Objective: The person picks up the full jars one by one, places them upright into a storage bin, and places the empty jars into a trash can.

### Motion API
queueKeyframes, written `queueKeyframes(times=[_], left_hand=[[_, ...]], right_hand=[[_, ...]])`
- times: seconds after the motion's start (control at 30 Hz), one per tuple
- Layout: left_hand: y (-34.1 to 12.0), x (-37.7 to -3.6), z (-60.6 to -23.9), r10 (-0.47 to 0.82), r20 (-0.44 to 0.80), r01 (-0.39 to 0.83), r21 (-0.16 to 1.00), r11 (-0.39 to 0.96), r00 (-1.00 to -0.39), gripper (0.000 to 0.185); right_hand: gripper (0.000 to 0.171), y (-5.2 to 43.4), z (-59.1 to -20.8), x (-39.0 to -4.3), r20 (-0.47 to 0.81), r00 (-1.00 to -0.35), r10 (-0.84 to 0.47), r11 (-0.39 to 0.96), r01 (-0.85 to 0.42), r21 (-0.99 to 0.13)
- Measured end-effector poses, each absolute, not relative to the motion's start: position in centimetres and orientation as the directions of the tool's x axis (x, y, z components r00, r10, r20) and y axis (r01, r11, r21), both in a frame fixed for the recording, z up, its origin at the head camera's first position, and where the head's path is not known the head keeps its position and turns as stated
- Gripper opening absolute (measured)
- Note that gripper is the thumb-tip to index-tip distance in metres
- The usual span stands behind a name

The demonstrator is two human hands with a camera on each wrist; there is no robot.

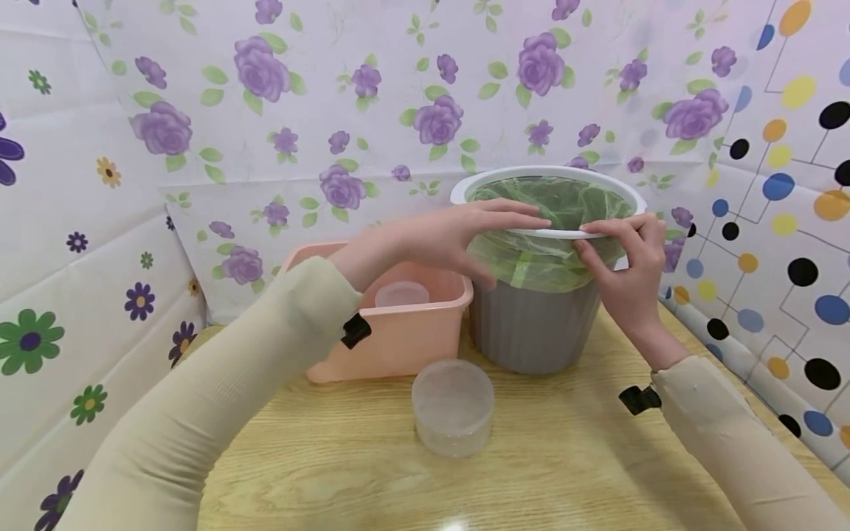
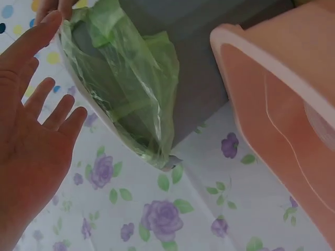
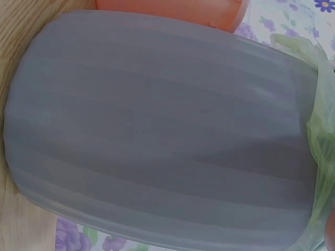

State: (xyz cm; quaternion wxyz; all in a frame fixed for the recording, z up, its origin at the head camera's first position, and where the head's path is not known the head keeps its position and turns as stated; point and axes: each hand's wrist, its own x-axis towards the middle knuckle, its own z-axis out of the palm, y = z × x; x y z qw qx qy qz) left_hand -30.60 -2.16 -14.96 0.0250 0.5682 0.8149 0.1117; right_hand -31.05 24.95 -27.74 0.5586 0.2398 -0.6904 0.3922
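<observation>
A grey ribbed trash bin point(image 1: 538, 332) stands on the table, lined with a thin green trash bag point(image 1: 527, 265) whose edge folds down over the outside. Around its mouth runs a white rim ring point(image 1: 558, 172). My right hand point(image 1: 631, 258) pinches the ring at the front right, thumb below and fingers on top. With fingers extended, my left hand point(image 1: 465, 232) hovers by the front left of the ring; the left wrist view shows its palm and spread fingers holding nothing. Only the bin's side and a strip of bag point(image 3: 322, 115) fill the right wrist view.
A pink plastic basin point(image 1: 398, 346) stands left of the bin, with a round translucent piece point(image 1: 401, 293) inside it. In front, a clear round container point(image 1: 454, 405) sits on the wooden table point(image 1: 319, 472). Floral and dotted cloths point(image 1: 790, 243) hang around the table.
</observation>
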Motion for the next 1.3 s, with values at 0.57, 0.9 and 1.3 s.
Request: queueKeyframes(times=[0.57,0.9,1.3], left_hand=[[-4.8,-28.7,-19.6,0.946,0.162,0.912,0.352,0.209,-0.280,0.085],[-5.4,-28.6,-23.5,0.959,0.097,0.893,0.399,0.208,-0.266,0.089],[-6.1,-29.3,-27.0,0.948,-0.047,0.835,0.462,0.300,-0.315,0.091]], right_hand=[[0.027,25.0,-27.9,-31.4,0.965,-0.236,0.116,0.573,-0.778,-0.259],[0.023,25.1,-28.0,-31.4,0.961,-0.251,0.117,0.569,-0.776,-0.272],[0.022,25.0,-27.8,-31.0,0.955,-0.271,0.120,0.575,-0.766,-0.289]])
